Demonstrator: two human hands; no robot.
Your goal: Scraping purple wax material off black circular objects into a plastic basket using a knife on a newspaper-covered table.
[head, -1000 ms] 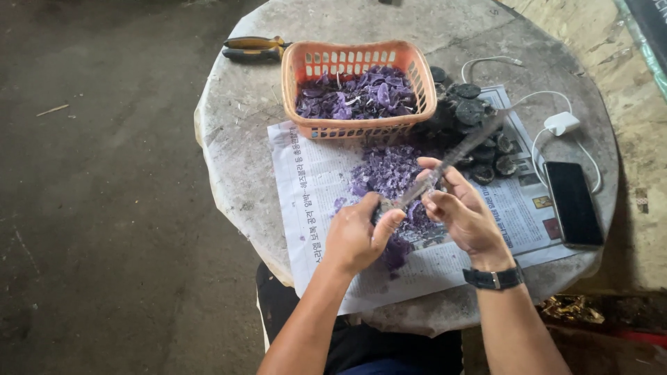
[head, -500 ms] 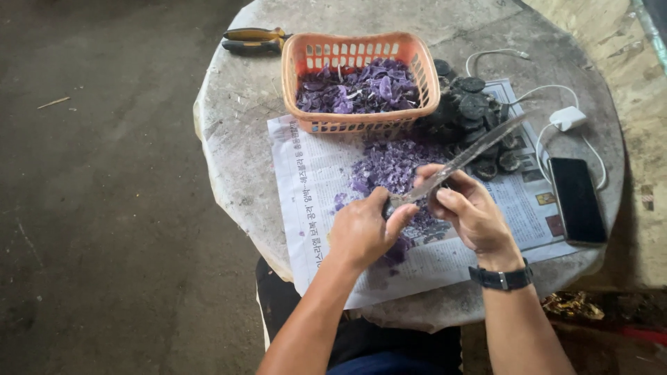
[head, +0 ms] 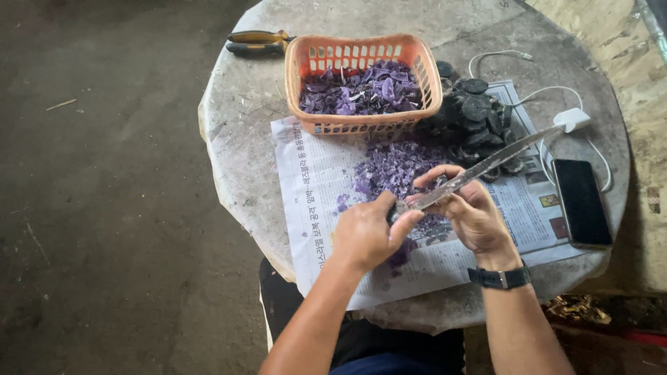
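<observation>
My left hand (head: pixel 365 235) is closed on the handle of a long, worn knife (head: pixel 486 163). Its blade slants up to the right over the newspaper (head: pixel 313 180). My right hand (head: pixel 474 214), with a black watch on the wrist, curls under the blade, thumb on top. It pinches a small piece that is mostly hidden. Both hands meet above a heap of purple shavings (head: pixel 392 167). A pile of dark round pieces (head: pixel 476 111) lies just beyond the blade. The orange basket (head: pixel 425 66) behind holds more purple pieces.
A round stone table (head: pixel 243 118) carries everything. On it are pliers with yellow and black handles (head: pixel 257 42) at the far left, a black phone (head: pixel 582 203) at the right, and a white charger with cable (head: pixel 571 118). Bare dark floor lies to the left.
My hands have stayed together over the purple heap. The blade has shifted slightly to the right, and my right thumb now presses on it.
</observation>
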